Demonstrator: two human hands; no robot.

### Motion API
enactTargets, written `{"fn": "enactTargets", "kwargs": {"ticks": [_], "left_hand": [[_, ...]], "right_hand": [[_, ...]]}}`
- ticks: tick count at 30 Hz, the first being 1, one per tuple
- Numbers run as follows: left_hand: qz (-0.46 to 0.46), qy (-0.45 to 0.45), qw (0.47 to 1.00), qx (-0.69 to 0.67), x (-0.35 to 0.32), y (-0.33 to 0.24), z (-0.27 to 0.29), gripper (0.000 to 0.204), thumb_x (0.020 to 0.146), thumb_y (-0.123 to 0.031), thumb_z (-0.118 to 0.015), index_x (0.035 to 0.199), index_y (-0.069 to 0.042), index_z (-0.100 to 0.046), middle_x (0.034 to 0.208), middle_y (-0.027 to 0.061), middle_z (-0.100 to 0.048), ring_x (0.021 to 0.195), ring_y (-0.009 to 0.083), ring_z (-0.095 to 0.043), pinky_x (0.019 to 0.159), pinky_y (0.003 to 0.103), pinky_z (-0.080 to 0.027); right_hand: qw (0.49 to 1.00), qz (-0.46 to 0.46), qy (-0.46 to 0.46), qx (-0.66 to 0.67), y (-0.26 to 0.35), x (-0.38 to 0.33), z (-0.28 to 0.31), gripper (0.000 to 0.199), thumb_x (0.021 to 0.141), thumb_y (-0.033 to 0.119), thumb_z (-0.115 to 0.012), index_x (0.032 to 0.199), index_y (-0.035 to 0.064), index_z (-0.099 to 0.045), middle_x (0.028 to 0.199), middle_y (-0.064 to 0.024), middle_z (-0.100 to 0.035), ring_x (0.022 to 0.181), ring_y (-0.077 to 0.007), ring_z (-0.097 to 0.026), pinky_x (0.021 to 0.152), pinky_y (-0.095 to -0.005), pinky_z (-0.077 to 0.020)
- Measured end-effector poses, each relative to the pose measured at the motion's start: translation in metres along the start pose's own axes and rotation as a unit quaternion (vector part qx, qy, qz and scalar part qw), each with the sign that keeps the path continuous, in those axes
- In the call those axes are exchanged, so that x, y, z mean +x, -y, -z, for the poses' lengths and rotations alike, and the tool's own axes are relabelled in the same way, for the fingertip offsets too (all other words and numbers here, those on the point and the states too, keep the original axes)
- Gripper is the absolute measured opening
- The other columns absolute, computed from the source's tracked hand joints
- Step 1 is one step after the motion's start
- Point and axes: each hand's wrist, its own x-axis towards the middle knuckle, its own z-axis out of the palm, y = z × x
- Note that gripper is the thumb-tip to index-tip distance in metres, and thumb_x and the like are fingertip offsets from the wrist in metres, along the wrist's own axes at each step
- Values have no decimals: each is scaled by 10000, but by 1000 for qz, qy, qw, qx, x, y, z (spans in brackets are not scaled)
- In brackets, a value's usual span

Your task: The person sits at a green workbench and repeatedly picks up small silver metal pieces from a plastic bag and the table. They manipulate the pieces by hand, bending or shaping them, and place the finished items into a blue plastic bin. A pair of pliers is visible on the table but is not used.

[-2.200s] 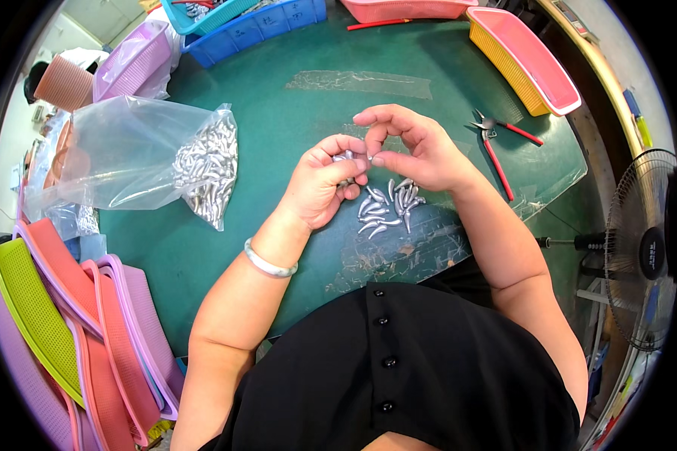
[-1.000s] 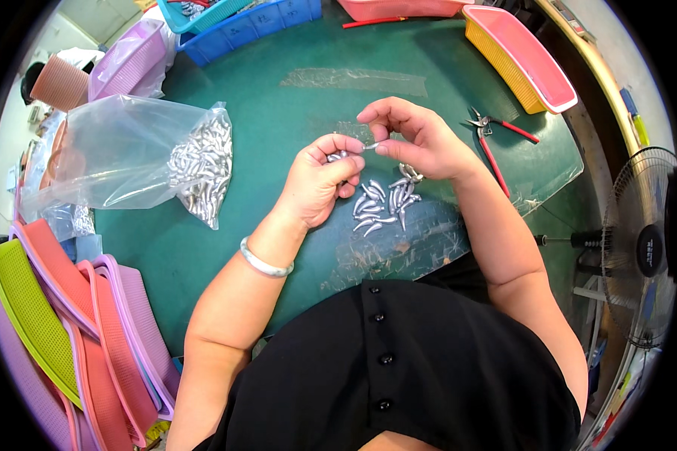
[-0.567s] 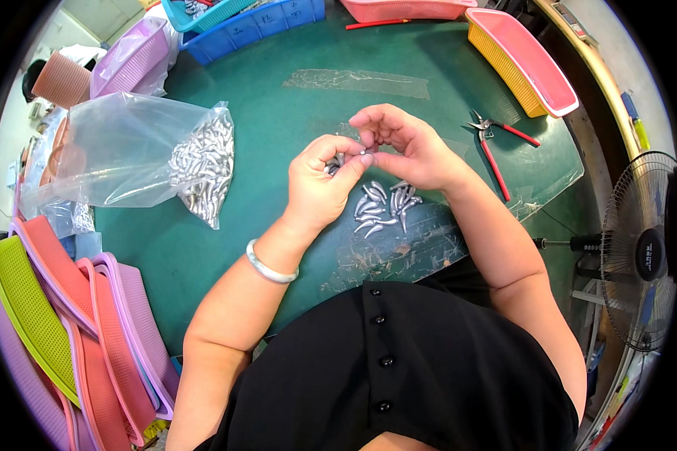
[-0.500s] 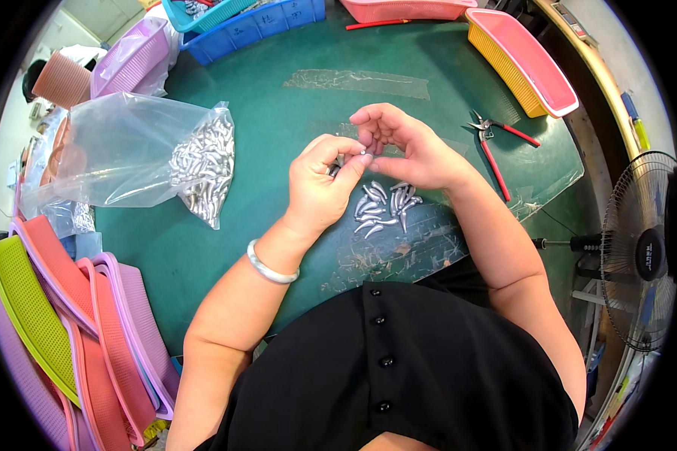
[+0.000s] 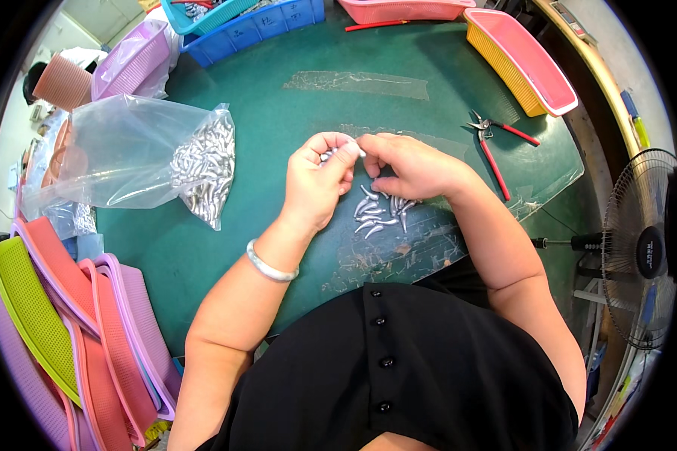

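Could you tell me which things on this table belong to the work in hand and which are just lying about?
In use:
left hand and right hand, pinching small silver pieces
loose silver pieces under the hands
clear bag of silver pieces

Lying about:
red-handled pliers
yellow-and-pink basket
blue crate
stacked trays
fan

Green worktop [image 5: 278,128] bearing a clear bag of silvery metal pieces [image 5: 203,169] at centre left, loose metal pieces [image 5: 380,214] mid-frame, red-handled pliers [image 5: 496,146] right, coloured baskets [image 5: 519,56] along the top.
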Motion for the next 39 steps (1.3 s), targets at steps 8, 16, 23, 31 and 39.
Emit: {"fn": "enactTargets", "kwargs": {"ticks": [8, 16, 23, 31, 39], "left_hand": [[209, 62, 886, -408, 20, 0, 28, 98, 898, -116, -485, 872, -22, -490, 739, 38, -451, 572, 79, -398, 390, 167, -344], [192, 67, 896, -395, 22, 1, 30, 105, 895, -125, -489, 878, -21, -493, 771, 53, -480, 593, 93, -429, 406, 168, -370], [132, -8, 961, -244, 16, 0, 20, 107, 892, -145, -513, 890, -39, -498, 840, 103, -564, 637, 125, -501, 424, 180, -405], [144, -33, 960, -239, 16, 1, 17, 115, 881, -153, -536, 877, -45, -499, 782, 82, -544, 624, 127, -500, 432, 188, -398], [144, -53, 963, -222, 12, 1, 11, 117, 868, -150, -556, 872, -41, -513, 743, 68, -539, 600, 125, -497, 433, 187, -388]], "right_hand": [[1000, -15, 15, 1, 3, 1, 3, 441, 667, 30, -629, 1085, 34, -486, 732, -55, -546, 753, -248, -526, 676, -368, -426], [999, 24, 20, -6, 0, -3, 5, 447, 628, 4, -628, 1063, 61, -543, 752, -33, -526, 775, -238, -511, 699, -351, -421], [999, 17, 25, 13, 1, -3, 5, 446, 618, -20, -619, 1053, 43, -547, 779, -52, -525, 760, -254, -519, 677, -352, -432], [989, -28, -92, 115, -2, 2, -3, 341, 709, -29, -619, 1039, 26, -548, 752, -20, -522, 701, -135, -510, 648, -258, -428], [944, -31, -191, 267, 0, 10, -19, 322, 796, -17, -586, 1101, -2, -484, 833, -11, -558, 770, -70, -520, 703, -227, -439]]}}
